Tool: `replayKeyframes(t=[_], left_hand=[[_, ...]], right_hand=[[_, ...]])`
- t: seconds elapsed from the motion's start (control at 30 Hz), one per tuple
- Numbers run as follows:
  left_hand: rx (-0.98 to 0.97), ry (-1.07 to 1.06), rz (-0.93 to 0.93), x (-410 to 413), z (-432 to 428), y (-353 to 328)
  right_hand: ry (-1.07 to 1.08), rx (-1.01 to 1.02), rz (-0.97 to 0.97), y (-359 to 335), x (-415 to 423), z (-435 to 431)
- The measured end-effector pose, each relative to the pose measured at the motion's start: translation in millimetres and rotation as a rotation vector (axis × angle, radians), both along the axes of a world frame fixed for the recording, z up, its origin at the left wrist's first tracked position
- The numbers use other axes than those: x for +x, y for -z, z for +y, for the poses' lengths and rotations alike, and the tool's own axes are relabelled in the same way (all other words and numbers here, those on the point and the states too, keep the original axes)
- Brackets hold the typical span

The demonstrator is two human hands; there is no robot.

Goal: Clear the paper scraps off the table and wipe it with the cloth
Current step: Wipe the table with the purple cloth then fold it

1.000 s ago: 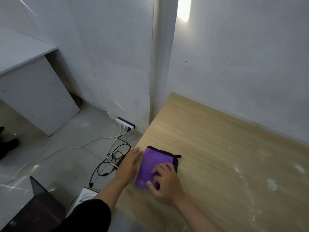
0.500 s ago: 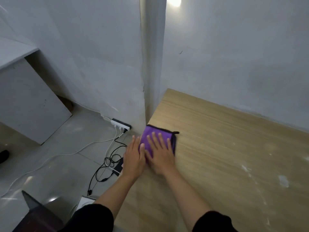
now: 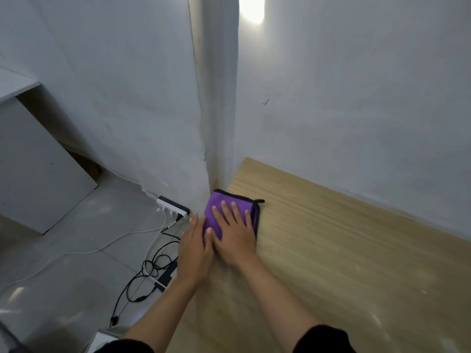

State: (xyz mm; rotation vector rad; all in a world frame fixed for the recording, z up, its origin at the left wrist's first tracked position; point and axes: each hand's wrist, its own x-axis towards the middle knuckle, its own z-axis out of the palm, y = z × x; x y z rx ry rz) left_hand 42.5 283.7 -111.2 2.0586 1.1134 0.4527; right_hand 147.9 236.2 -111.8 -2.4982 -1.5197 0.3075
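Two hands are on the folded purple cloth (image 3: 209,215), which lies on the bench (image 3: 331,250) at its edge, right at the foot of the pillar (image 3: 216,123). The right hand (image 3: 234,240) lies flat on it, fingers straight and spread, pressing down. The left hand (image 3: 195,250) rests flat alongside, touching the cloth's side and gripping nothing. A good wipe probably means even palm weight and overlapping strokes away from the pillar, with the left hand stopping the fold from bunching or slipping off the edge.
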Motion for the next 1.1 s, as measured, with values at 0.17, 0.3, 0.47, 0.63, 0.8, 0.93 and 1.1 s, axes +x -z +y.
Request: replayKeyframes(t=[0.17, 0.3, 0.47, 0.63, 0.8, 0.93, 1.1], left_hand=[[0.063, 0.127, 0.127, 29.7, -2.1, 0.4], [0.092, 0.164, 0.251, 37.3, -7.8, 7.4], [0.112, 0.181, 0.317, 38.1, -9.6, 7.3], [0.072, 0.174, 0.239, 30.1, -10.8, 3.3], [0.123, 0.101, 0.202, -4.8, -29.0, 3.1], [0.111, 0.056, 0.179, -45.2, -45.0, -7.1], [0.043, 0.094, 0.145, -101.4, -58.1, -7.9]], right_hand=[[0.277, 0.020, 0.055, -2.1, 86.7, 5.1], [0.660, 0.038, 0.047, 0.0, 150.5, -40.9], [0.748, 0.051, 0.080, -4.7, 129.6, -43.3], [0.101, 0.068, 0.041, -2.7, 52.7, -32.3], [0.145, 0.071, 0.008, 2.7, 37.8, -84.0], [0.515, 0.058, 0.001, 1.7, 31.9, -134.4], [0.570, 0.013, 0.025, -1.0, -35.9, -131.5]])
